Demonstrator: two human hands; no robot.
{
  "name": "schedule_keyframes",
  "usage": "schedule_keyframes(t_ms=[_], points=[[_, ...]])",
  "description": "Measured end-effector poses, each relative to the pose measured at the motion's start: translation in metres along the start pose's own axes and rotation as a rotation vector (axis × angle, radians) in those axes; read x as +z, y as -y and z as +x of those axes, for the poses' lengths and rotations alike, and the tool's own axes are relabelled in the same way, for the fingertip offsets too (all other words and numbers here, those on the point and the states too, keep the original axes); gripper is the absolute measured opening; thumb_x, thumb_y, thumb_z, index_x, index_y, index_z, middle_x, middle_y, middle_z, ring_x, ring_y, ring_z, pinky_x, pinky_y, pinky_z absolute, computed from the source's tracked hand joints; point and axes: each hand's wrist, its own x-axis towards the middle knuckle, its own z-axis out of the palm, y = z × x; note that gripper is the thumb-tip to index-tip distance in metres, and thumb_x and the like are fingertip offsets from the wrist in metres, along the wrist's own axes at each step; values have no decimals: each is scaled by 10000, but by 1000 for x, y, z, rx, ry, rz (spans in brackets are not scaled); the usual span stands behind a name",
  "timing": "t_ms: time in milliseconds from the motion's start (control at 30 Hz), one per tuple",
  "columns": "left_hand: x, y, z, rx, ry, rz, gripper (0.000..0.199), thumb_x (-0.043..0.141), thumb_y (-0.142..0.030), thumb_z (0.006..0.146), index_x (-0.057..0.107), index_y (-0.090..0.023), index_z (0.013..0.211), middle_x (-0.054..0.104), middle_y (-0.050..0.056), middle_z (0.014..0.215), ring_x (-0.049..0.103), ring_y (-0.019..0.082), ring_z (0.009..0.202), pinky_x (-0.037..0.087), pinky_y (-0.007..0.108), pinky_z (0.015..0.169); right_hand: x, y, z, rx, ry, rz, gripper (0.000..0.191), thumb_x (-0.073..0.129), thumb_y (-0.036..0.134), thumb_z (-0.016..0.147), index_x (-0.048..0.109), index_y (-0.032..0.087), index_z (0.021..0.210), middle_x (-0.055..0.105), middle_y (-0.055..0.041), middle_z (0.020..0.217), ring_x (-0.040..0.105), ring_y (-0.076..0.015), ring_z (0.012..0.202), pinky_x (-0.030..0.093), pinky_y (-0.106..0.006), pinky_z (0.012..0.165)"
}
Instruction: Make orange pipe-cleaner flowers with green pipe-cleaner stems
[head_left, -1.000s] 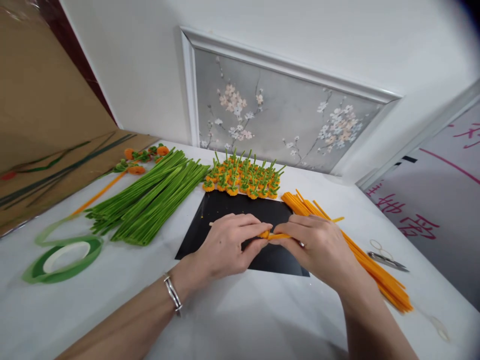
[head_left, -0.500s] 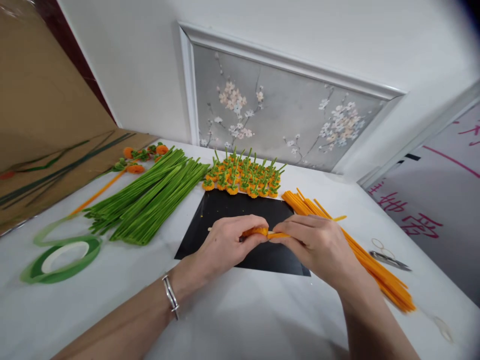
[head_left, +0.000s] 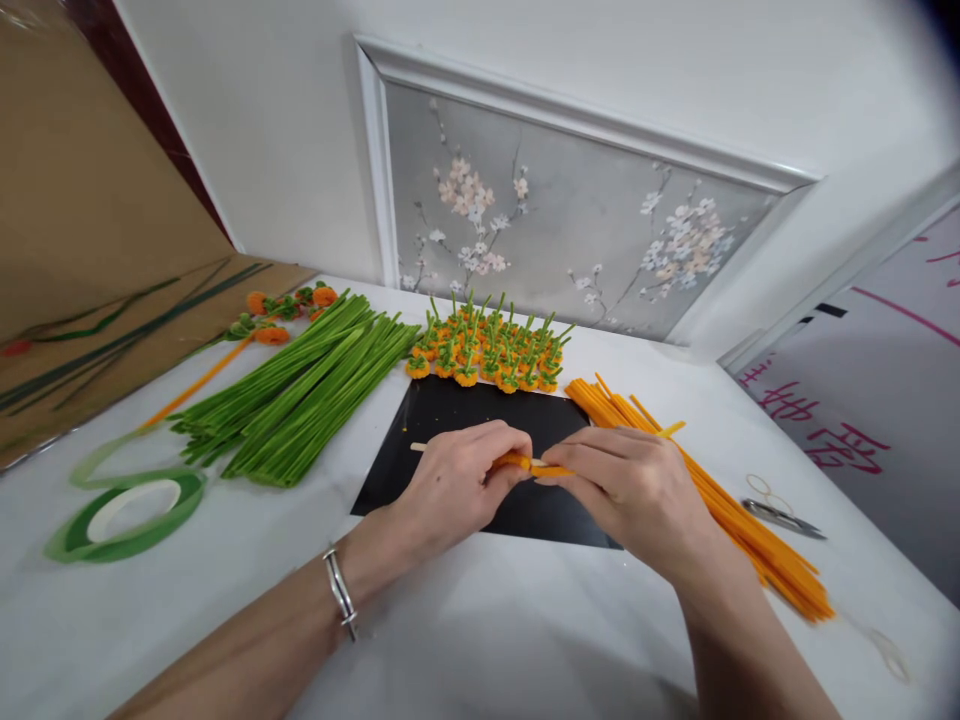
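Note:
My left hand (head_left: 461,475) is closed, thumb against fingers, around an orange pipe cleaner (head_left: 514,461) that looks coiled round a thin pale stick. One end of this stick (head_left: 418,447) pokes out to the left, behind the hand. Just to the right, my right hand (head_left: 634,480) pinches an orange pipe cleaner length (head_left: 555,471) and the stick's other end. Whether both orange parts are one piece is hidden by the fingers. Both hands hover over a black mat (head_left: 386,470).
Orange flower heads with green stems (head_left: 487,350) stand behind the mat. Green pipe cleaners (head_left: 300,400) and a green tape roll (head_left: 75,540) lie left. More orange pipe cleaners (head_left: 742,530) and small snips (head_left: 784,518) lie right. Cardboard (head_left: 97,180) rises at far left.
More of the stick now shows left of my left hand. The orange coil at the left fingertips looks slimmer, and the fingers have shifted slightly. Both hands keep their hold.

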Motion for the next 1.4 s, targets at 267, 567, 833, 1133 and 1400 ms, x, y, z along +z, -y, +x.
schedule_keyframes(t_ms=[267,567,833,1133,1400], points=[[3,6,-3,56,49,76,111,512,-129,900,609,-160,944,629,15,817,581,125,694,437,224,603,4,-5,0,18,13,-45,234,492,275,946,707,200,892,724,-47,845,673,-149,740,495,-250,721],[6,11,-4,112,8,138,145,502,-94,868,624,-161,909,661,24,802,608,143,706,458,241,611,4,-3,1,36,41,24,248,498,348,943,707,227,890,709,-34,825,648,-134,697,477,-243,696],[4,4,-3,89,90,172,132,504,-195,910,621,-183,851,664,-3,731,614,132,651,432,228,587,10,-9,2,180,40,207,137,563,288,895,680,229,857,692,-7,814,629,-133,698,479,-242,660],[0,1,-4,11,138,70,179,511,-213,902,497,-220,1081,660,-30,805,614,124,636,413,209,543,20,-25,2,255,324,359,262,465,244,935,649,206,752,638,22,676,570,-106,601,425,-212,550],[0,12,-2,-44,61,160,163,476,-160,915,620,-201,979,682,-7,808,640,133,717,459,220,643,18,-10,-4,164,467,212,227,502,223,918,604,214,715,613,37,646,558,-108,591,387,-226,560]])
